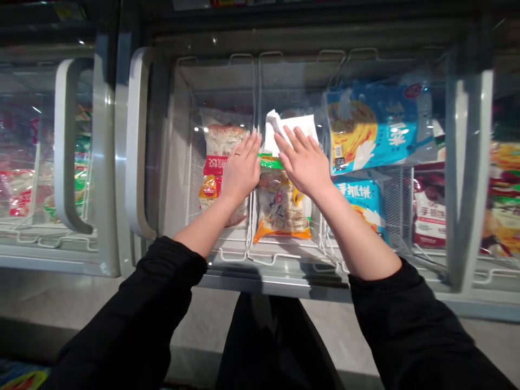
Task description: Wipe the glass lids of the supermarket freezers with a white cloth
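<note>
- Sheet [271, 140] looks light, soft, easily creased; best pinched at its raised far-left corner.
- Right hand [307, 167] open, flat over it; left hand [242, 167] flat, empty.

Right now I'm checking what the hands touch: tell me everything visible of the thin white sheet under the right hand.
The thin white sheet looks like paper or cloth, plain where visible, with a squarish upper-right corner and a crumpled fold at upper left. It seems to lie on the clear glass freezer lid. The bare, flat right hand partly covers it; the bare left hand is beside its left edge, contact unclear.
</note>
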`<state>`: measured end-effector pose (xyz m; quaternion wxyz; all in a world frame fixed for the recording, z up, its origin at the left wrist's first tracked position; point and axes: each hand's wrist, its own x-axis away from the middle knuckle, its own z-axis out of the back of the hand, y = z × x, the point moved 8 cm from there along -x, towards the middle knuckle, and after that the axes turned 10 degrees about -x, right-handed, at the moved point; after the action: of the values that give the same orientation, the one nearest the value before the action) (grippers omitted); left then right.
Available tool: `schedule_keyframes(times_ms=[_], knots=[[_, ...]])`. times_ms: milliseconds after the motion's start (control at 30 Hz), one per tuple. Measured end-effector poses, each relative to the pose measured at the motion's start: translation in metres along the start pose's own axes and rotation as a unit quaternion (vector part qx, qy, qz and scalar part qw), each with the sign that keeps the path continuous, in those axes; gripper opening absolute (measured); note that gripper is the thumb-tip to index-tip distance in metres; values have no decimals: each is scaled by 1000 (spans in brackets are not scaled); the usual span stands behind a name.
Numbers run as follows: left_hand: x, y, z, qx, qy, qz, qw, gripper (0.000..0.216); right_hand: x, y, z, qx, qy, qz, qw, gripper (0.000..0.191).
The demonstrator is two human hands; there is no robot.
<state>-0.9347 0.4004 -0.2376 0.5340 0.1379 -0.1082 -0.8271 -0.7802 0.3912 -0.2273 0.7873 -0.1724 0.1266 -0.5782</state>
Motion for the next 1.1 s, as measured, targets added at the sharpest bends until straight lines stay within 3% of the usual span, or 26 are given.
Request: schedule_keyframes(times_ms=[100, 267, 367, 533, 633, 767, 900, 1000, 1100], knots=[[0, -3, -2, 17, 7, -2, 1000, 63, 26, 5, 3, 1, 23, -37, 999, 61], [0, -9, -7, 43, 14, -3, 999, 63, 97, -50, -22, -2, -10, -2, 1000, 61], [-1, -15, -11, 63, 22, -10, 998, 63, 95, -64, -30, -3, -32, 29, 999, 59], [-1, -21, -15, 97, 25, -25, 995, 58, 78, -40, -18, -5, -4, -3, 1000, 59], [1, -19, -15, 109, 23, -37, 993, 56, 112, -43, -18, 4, 1, -38, 999, 60], [5, -14, -18, 115, 13, -56, 992, 55, 161, -87, -36, 6, -46, -4, 999, 61], [5, -12, -22, 99, -8, -51, 994, 54, 150, -107, -45, 7, -86, 24, 996, 62], [2, -13, -21, 93, -21, -48, 994, 55, 129, -92, -39, 12, -85, 17, 996, 61], [5, -14, -15, 93, -26, -54, 994, 58, 139, -74, -30, 10, -52, -24, 998, 61]])
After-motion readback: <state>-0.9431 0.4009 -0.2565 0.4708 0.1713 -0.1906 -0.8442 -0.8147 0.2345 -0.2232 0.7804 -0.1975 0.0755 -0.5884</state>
